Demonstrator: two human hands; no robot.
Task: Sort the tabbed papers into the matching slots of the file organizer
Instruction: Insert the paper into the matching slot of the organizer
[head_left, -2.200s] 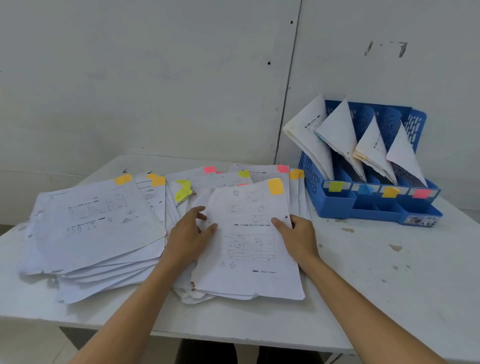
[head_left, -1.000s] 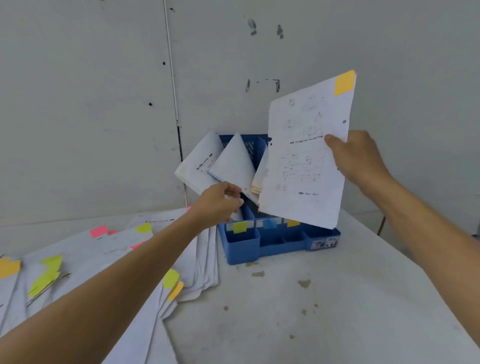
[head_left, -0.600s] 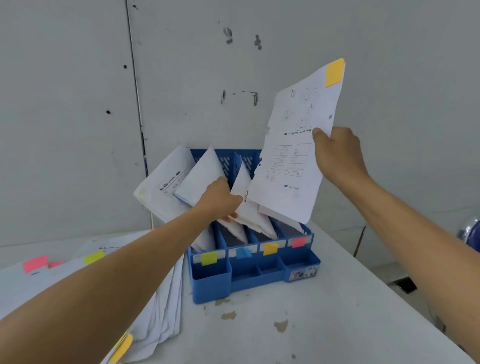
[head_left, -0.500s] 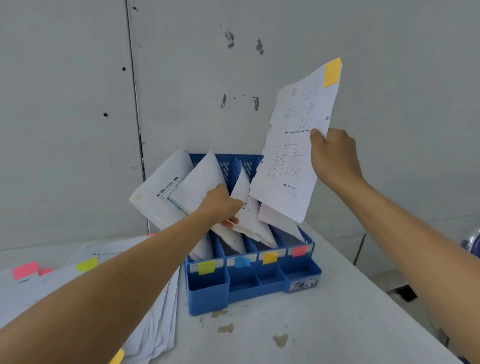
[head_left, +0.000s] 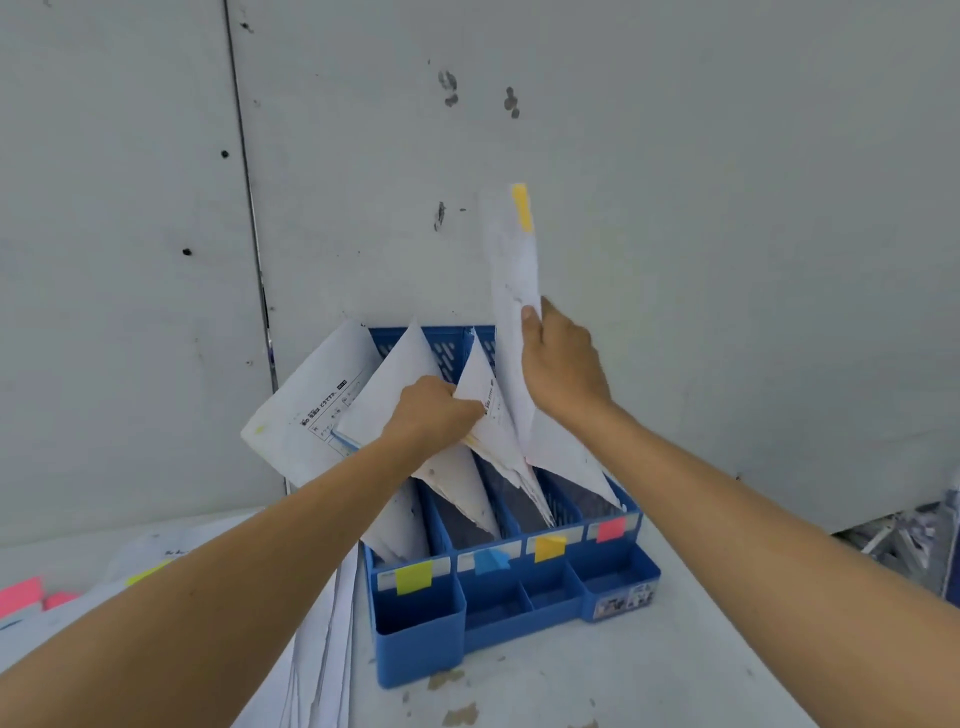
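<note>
Right hand (head_left: 562, 375) grips 1 edge-on white sheet (head_left: 511, 270) with an orange tab (head_left: 521, 207); left hand (head_left: 432, 411) grips filed papers (head_left: 493, 431)

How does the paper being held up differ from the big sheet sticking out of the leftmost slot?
The held paper stands nearly upright and edge-on over the blue organizer; the leftmost sheet sits in its slot, leaning left with its printed face showing. The held paper has an orange tab at its top; the leftmost sheet shows only a faint yellow mark at its left corner. Both are white sheets.
</note>
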